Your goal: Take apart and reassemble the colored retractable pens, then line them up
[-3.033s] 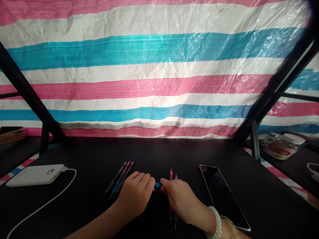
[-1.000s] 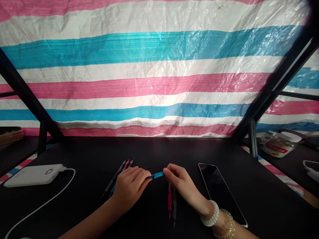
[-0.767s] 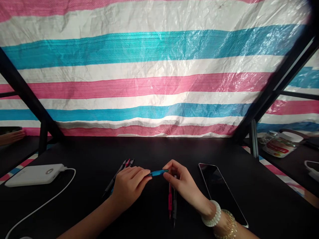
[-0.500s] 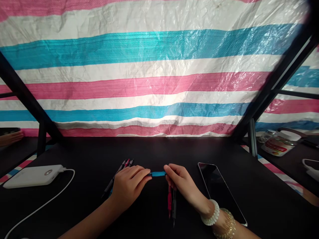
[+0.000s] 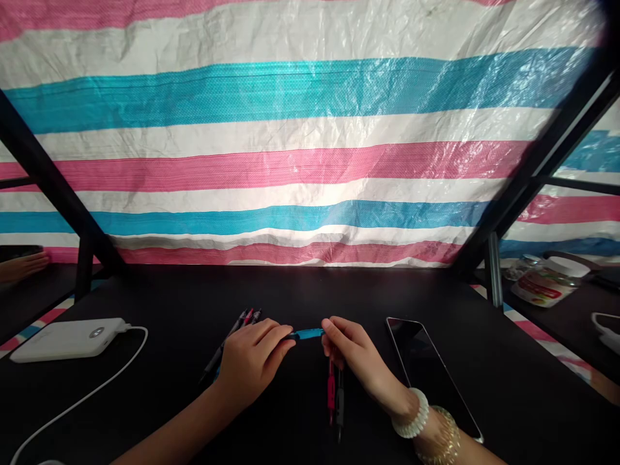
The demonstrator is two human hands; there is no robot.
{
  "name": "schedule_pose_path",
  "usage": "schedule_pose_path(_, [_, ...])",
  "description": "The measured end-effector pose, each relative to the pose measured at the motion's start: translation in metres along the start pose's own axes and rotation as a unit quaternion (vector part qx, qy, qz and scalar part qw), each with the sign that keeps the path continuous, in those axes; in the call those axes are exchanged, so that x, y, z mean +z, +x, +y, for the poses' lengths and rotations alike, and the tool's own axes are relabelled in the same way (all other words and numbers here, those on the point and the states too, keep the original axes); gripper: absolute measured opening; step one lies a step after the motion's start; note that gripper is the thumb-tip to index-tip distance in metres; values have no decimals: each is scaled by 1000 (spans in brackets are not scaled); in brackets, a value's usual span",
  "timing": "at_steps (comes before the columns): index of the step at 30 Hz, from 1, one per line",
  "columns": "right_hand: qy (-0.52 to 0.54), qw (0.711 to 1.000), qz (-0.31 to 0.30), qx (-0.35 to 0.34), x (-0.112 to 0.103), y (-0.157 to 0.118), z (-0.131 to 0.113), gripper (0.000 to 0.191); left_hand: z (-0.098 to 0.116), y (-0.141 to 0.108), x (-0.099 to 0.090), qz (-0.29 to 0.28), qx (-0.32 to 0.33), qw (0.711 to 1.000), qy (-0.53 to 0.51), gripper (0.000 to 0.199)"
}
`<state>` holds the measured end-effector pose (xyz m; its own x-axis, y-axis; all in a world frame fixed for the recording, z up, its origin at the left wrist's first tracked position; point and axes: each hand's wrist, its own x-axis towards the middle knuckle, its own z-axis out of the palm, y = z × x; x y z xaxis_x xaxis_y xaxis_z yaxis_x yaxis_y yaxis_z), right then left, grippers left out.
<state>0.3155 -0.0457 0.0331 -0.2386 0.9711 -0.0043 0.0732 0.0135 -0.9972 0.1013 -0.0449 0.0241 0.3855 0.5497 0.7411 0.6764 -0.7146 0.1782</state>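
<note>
A blue pen [image 5: 309,334] is held level between my two hands, just above the black table. My left hand [image 5: 252,355] pinches its dark left end. At the other end, the thumb and fingers of my right hand [image 5: 349,345] are closed on the pen's tip. Under my right hand a pink pen [image 5: 331,392] and a dark grey pen [image 5: 340,405] lie side by side, their upper ends hidden by the fingers. Several more pens [image 5: 223,345] lie behind my left hand, partly covered by it.
A phone [image 5: 431,374] with a dark screen lies right of my right hand. A white power bank [image 5: 68,340] with a white cable [image 5: 109,381] is at the left. Black metal struts [image 5: 513,194] frame a striped sheet. Jars [image 5: 549,281] stand far right; another person's hand [image 5: 24,266] shows far left.
The blue pen has tilted slightly, its right end now a little higher. My right hand has shifted slightly to the right. Both hands keep their grip.
</note>
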Motion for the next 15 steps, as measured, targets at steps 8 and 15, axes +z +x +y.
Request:
schedule_pose_path(8, [-20, 999, 24, -36, 0, 0, 2, 45, 1, -2, 0, -22, -18, 999, -19, 18])
schedule_pose_path(15, [29, 998, 40, -24, -1, 0, -4, 35, 1, 0, -1, -34, -40, 998, -42, 9])
